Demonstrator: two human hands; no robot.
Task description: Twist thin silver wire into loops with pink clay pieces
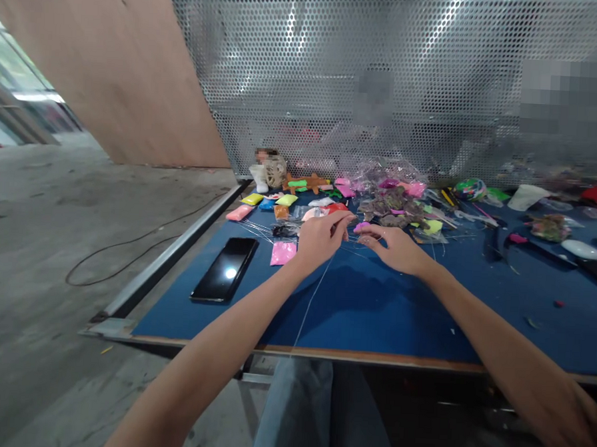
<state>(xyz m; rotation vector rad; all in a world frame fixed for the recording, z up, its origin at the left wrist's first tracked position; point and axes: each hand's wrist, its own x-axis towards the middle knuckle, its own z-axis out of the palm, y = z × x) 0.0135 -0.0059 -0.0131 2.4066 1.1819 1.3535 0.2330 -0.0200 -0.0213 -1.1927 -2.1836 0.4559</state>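
My left hand [322,237] is over the blue table, its fingers bent and pressed together. A thin clear strand [313,294] runs from just under its fingertips down to the table's front edge. Facing it, a short gap away, my right hand [394,248] has thumb and forefinger brought close together. At those fingertips shows a small purple-pink lump [362,227], which looks like modelling clay. Fine strands also spread around both hands. A pink packet [283,253] lies below and left of my left hand, with a black phone [224,270] farther left.
Coloured clay packets [239,212] lie at the back left. Brownish clumps [392,205] and crumpled clear plastic [388,171] are piled behind my hands. A perforated metal panel [307,64] stands along the back. At right are a white oval piece [581,249] and a white cup [529,197].
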